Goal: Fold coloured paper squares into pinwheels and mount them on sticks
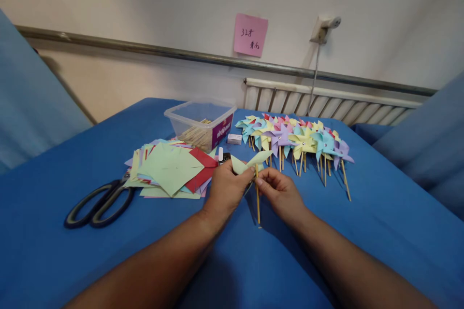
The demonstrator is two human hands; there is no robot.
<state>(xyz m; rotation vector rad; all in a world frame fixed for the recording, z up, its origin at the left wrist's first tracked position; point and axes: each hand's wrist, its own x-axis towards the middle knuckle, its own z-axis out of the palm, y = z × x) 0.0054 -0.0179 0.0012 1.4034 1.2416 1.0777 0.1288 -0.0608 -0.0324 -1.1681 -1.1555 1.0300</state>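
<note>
**Pinwheel on stick, held in both hands**

Pale green pinwheel [250,161]: pinched in left hand [226,188] fingers. Stick [257,195]: upright, clamped between right hand [279,192] fingertips, tip touching the blue surface [380,222]. Both forearms reach forward, hands close together. Paper squares [170,169] lie left, finished pinwheels [297,140] right.

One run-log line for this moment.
left hand: holds green pinwheel | right hand: pinches stick | scissors left | finished pinwheels behind
</note>
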